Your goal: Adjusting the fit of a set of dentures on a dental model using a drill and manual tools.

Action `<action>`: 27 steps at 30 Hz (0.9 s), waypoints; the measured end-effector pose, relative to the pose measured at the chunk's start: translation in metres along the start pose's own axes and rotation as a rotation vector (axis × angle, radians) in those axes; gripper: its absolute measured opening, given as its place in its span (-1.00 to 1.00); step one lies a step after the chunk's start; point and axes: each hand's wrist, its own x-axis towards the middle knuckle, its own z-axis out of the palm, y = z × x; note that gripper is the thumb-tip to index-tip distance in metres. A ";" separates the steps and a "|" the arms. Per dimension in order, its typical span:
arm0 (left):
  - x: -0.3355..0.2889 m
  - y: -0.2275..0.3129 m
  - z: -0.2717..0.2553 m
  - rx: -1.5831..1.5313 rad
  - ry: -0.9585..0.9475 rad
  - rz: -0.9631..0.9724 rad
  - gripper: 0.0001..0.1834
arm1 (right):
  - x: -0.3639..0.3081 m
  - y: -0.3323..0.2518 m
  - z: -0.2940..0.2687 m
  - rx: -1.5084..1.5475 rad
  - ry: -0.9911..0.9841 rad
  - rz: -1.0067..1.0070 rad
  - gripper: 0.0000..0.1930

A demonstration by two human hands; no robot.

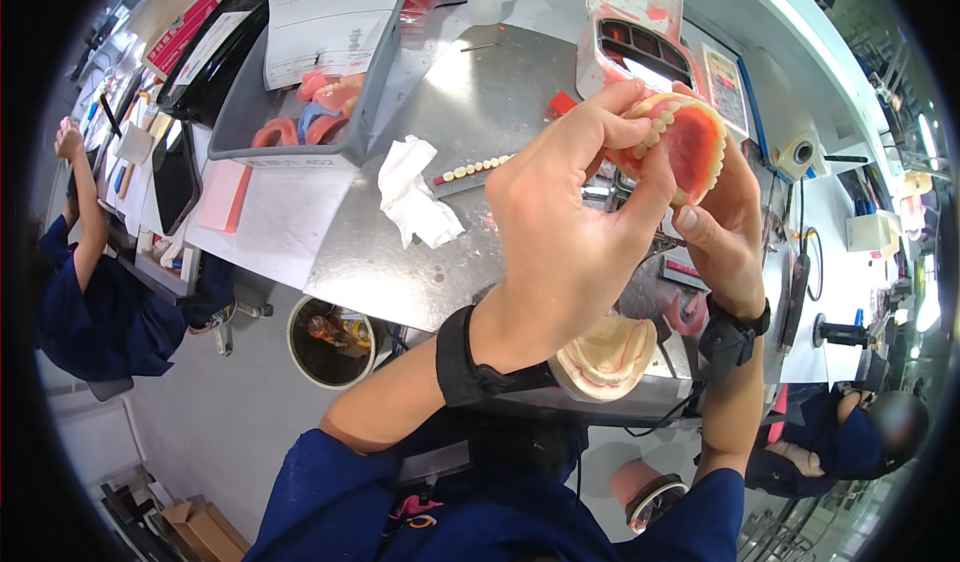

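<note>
You are gripping the pink denture (690,142) with both hands, fingers closed on it. Your left hand (570,232) is pinching its teeth; your right hand (725,232) is cradling it above the worktop (480,112).

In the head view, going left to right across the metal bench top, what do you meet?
Grey tray → crumpled white tissue → strip of loose teeth → left hand → pink denture → right hand.

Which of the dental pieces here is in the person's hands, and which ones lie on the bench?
The pink denture with teeth, gripped by both hands. The cream plaster model and the tooth strip lie on the bench.
</note>
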 end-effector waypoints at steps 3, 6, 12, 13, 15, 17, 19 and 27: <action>0.001 -0.003 0.000 0.010 -0.018 0.027 -0.84 | -0.001 0.002 -0.001 -0.004 0.000 -0.013 -0.11; 0.002 -0.005 -0.002 -0.006 -0.044 0.042 -0.84 | -0.001 0.001 -0.002 -0.013 0.001 -0.004 -0.10; 0.002 -0.002 -0.004 0.021 -0.042 0.012 -0.85 | 0.001 0.000 0.000 0.003 -0.022 0.009 -0.11; 0.001 0.000 -0.004 0.017 -0.038 -0.014 -0.85 | 0.001 0.001 0.001 0.024 -0.020 0.003 -0.11; 0.002 0.004 -0.003 -0.035 -0.026 -0.051 -0.85 | 0.001 0.001 0.001 0.051 -0.022 0.002 -0.12; 0.002 0.007 -0.003 -0.060 -0.033 -0.070 -0.84 | 0.001 0.000 0.001 0.069 -0.030 0.019 -0.12; 0.003 0.009 -0.002 -0.062 -0.041 -0.080 -0.83 | 0.001 -0.001 -0.001 0.034 -0.039 0.021 -0.12; 0.001 0.003 -0.006 0.025 -0.022 -0.021 -0.74 | 0.002 -0.001 0.003 0.046 0.001 0.014 -0.10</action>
